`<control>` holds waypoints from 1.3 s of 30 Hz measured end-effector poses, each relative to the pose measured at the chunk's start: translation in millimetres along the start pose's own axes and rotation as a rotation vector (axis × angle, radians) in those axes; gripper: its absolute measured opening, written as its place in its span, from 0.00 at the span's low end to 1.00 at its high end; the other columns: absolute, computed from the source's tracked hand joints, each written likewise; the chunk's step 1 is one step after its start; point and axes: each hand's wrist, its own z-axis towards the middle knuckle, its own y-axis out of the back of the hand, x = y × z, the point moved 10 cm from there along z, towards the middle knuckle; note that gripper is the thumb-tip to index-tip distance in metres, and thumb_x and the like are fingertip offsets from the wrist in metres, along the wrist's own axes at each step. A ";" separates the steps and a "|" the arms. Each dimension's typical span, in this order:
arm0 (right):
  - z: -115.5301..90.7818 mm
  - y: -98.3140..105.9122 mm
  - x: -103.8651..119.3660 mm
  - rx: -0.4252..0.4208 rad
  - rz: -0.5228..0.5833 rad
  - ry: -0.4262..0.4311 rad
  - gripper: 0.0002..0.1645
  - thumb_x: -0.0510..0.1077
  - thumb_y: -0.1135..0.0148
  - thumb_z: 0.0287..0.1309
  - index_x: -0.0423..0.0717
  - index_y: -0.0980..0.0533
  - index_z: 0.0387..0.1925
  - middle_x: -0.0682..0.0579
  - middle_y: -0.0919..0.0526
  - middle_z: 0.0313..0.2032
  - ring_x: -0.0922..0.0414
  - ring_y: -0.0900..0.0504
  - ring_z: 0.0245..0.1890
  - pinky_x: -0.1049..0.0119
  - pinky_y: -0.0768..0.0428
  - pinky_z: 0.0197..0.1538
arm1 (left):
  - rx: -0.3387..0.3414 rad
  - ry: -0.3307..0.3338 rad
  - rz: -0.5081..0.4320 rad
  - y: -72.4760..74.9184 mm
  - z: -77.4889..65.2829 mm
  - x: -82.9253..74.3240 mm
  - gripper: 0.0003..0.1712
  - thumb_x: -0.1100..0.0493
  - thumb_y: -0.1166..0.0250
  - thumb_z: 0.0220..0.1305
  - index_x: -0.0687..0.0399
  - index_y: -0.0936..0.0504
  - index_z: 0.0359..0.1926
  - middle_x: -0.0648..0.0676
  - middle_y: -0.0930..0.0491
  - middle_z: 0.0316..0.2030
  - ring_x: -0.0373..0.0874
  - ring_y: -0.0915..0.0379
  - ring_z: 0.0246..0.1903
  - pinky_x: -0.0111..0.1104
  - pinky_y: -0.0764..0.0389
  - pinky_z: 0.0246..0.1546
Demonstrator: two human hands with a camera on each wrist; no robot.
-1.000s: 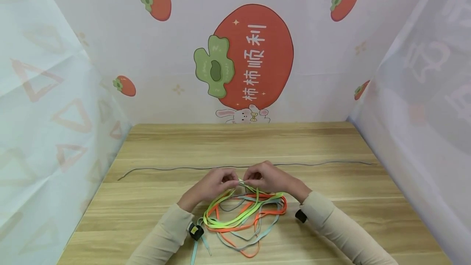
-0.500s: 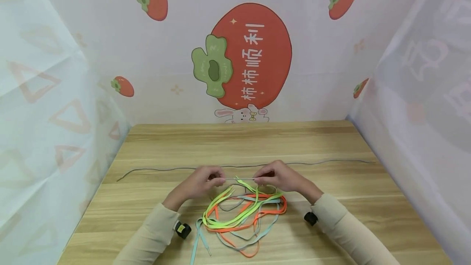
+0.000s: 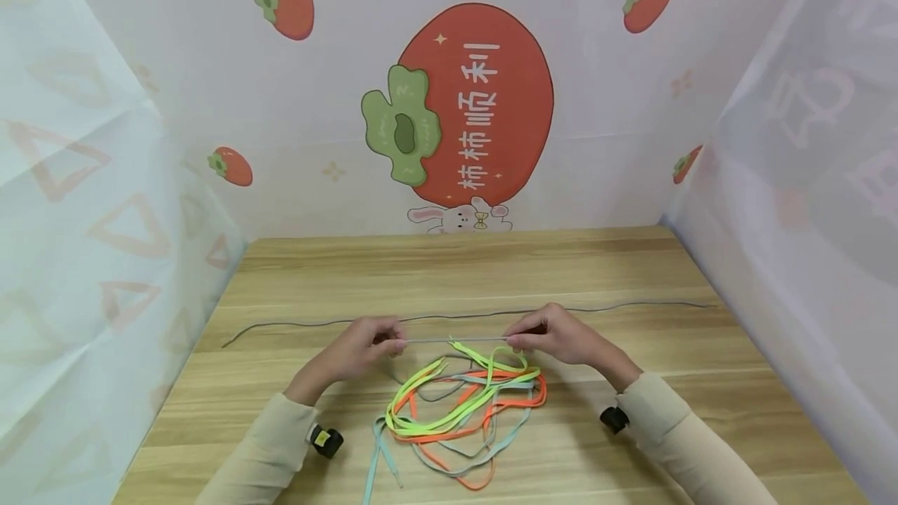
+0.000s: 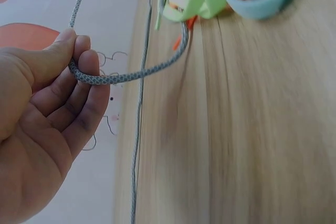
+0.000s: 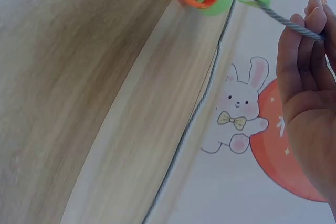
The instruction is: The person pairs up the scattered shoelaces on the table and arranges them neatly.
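Observation:
Between the two hands a grey round shoelace (image 3: 454, 340) is stretched straight above the table. My left hand (image 3: 361, 347) pinches it between thumb and fingers, and in the left wrist view the patterned lace (image 4: 126, 77) bends round the fingers and runs down toward the pile. At the other end of the stretch, my right hand (image 3: 557, 335) pinches the same lace (image 5: 286, 22). Below the hands lies a loose tangle of flat laces: neon yellow (image 3: 428, 431), orange (image 3: 515, 405) and light blue (image 3: 515, 435). Part of the grey lace trails into that tangle.
Beyond the hands another thin grey lace (image 3: 302, 323) lies almost straight across the wooden table (image 3: 449, 271). A light blue lace end (image 3: 388, 454) reaches toward the near edge. White printed sheets (image 3: 596, 139) stand at the back and sides.
Both hands have moved apart, the left one leftward and the right one rightward. The grey lace between them has gone from a very short piece to a longer taut stretch.

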 end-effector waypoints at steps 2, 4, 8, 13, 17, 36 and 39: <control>-2.8 2.0 0.3 0.002 0.000 -0.003 0.18 0.48 0.35 0.74 0.38 0.13 0.52 0.44 0.08 0.40 0.42 0.12 0.35 0.51 0.10 0.40 | -0.010 0.002 0.009 3.2 -3.1 2.5 0.09 0.57 0.37 0.78 0.58 0.16 0.40 0.51 0.17 0.31 0.35 0.26 0.31 0.28 0.21 0.32; -5.6 3.9 0.1 0.002 0.004 -0.006 0.18 0.48 0.35 0.74 0.38 0.13 0.52 0.43 0.08 0.41 0.43 0.11 0.35 0.50 0.10 0.40 | -0.017 0.003 0.022 6.0 -6.0 4.5 0.09 0.57 0.37 0.78 0.58 0.16 0.41 0.52 0.17 0.31 0.34 0.27 0.30 0.28 0.21 0.32; -12.6 9.0 -2.4 -0.009 0.011 -0.018 0.18 0.47 0.34 0.74 0.37 0.13 0.52 0.40 0.08 0.43 0.49 0.10 0.36 0.49 0.10 0.42 | -0.020 0.006 0.021 11.1 -12.1 7.2 0.09 0.57 0.37 0.78 0.58 0.16 0.41 0.51 0.17 0.31 0.34 0.27 0.30 0.28 0.21 0.32; -21.5 15.8 -7.3 -0.030 0.027 -0.005 0.17 0.44 0.35 0.74 0.35 0.13 0.51 0.35 0.09 0.45 0.55 0.09 0.37 0.50 0.10 0.41 | -0.034 0.023 0.020 19.0 -19.3 12.5 0.10 0.56 0.37 0.79 0.58 0.16 0.42 0.47 0.18 0.32 0.35 0.25 0.32 0.29 0.19 0.34; -27.4 21.6 -10.7 -0.044 0.028 -0.004 0.16 0.44 0.35 0.74 0.34 0.14 0.51 0.33 0.10 0.46 0.55 0.09 0.37 0.51 0.09 0.41 | -0.045 0.036 0.025 25.0 -24.6 18.1 0.10 0.55 0.37 0.79 0.57 0.15 0.43 0.47 0.18 0.33 0.36 0.25 0.32 0.29 0.19 0.35; -54.2 50.2 -17.6 -0.085 0.029 -0.018 0.13 0.41 0.36 0.74 0.37 0.13 0.50 0.34 0.10 0.40 0.50 0.09 0.36 0.56 0.09 0.41 | -0.070 0.047 0.041 51.4 -51.1 33.5 0.10 0.56 0.37 0.78 0.58 0.17 0.41 0.53 0.18 0.32 0.41 0.24 0.31 0.30 0.20 0.33; -60.8 55.7 -19.0 -0.094 0.035 -0.016 0.12 0.39 0.36 0.74 0.37 0.13 0.50 0.37 0.09 0.39 0.51 0.09 0.35 0.54 0.09 0.40 | -0.076 0.055 0.049 56.1 -55.4 36.4 0.10 0.56 0.37 0.78 0.58 0.17 0.41 0.54 0.17 0.33 0.40 0.23 0.31 0.29 0.20 0.33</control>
